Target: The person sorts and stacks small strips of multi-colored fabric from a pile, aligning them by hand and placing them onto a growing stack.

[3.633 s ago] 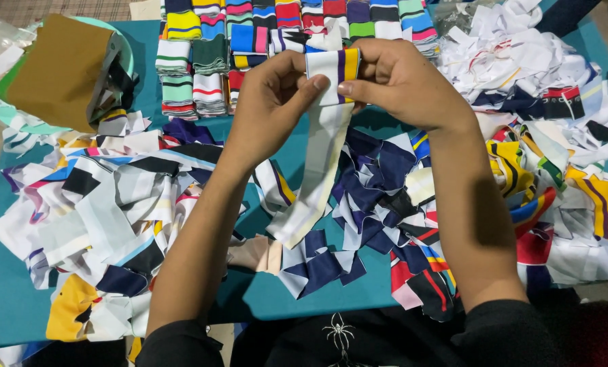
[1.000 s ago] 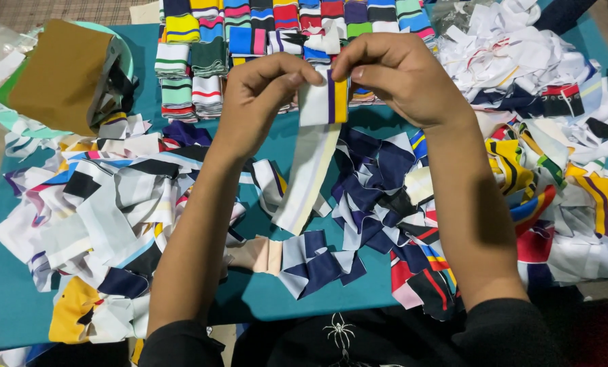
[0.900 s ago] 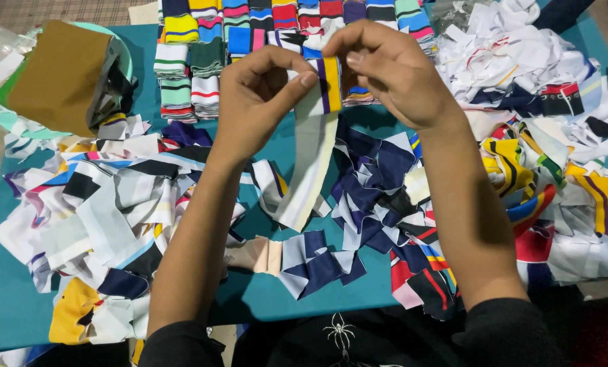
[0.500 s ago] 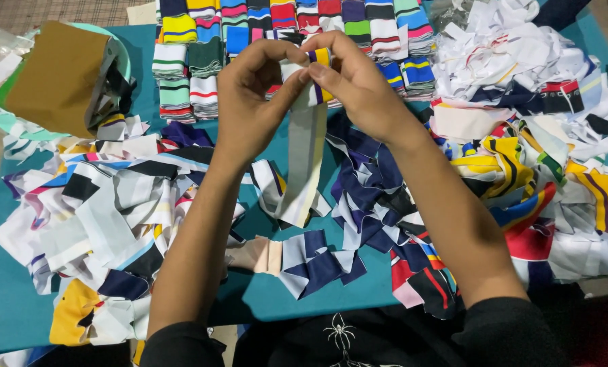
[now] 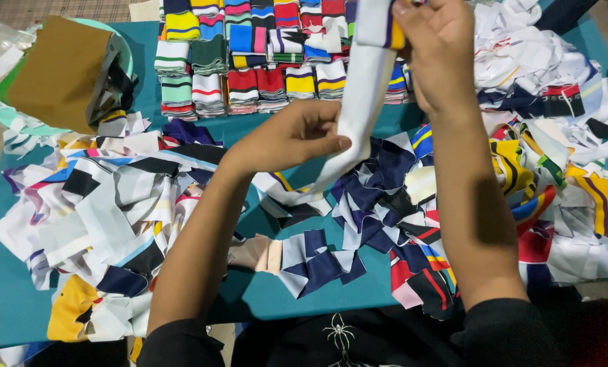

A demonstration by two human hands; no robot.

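A long white fabric strip [image 5: 362, 102] with a purple and yellow end hangs down over the table. My right hand [image 5: 434, 47] pinches its striped top end near the upper edge of the view. Lower down, my left hand [image 5: 297, 136] grips the strip's white middle between thumb and fingers. Under my arms lies a heap of navy and white fabric pieces [image 5: 365, 197]. Rows of folded striped strips [image 5: 249, 68] sit stacked just beyond my left hand.
Loose white, navy and yellow scraps [image 5: 107, 217] cover the left of the teal table [image 5: 317, 299]. A mixed pile of white and coloured pieces [image 5: 562, 122] fills the right. A brown card bundle [image 5: 59, 71] rests on a pale green round tray at the far left.
My right hand has lifted the strip's striped end higher and to the right. My left hand has slid down from the top end to the strip's middle.
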